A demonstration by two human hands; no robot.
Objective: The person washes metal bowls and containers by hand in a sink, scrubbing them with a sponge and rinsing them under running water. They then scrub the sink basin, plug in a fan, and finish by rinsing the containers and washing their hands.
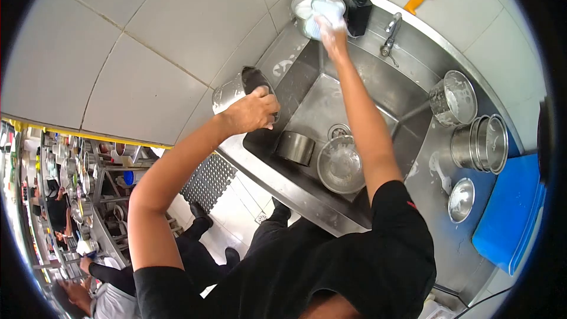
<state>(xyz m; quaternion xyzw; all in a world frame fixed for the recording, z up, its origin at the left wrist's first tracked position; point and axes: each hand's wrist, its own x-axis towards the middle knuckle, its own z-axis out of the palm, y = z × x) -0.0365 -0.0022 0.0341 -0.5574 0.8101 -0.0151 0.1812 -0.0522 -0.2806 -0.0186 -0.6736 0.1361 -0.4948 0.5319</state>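
My left hand [255,109] is closed on the black handle of a soapy metal pitcher [227,95], tilted at the sink's left edge. At the back left corner, my right hand [332,32] holds a pale, sudsy cloth [325,13] over a round metal pot [300,6] with white foam in it. A black pump bottle [359,15] stands just right of that pot. In the sink basin [322,97] lie a metal container [296,147] and a soapy round bowl [341,165].
Beyond the basin is a faucet [391,34]. Soapy metal pots [453,98], stacked containers [479,143], a small bowl [461,200] and a blue board [509,210] are on the right. At lower left, another person [112,301] is near shelves of cookware [112,201].
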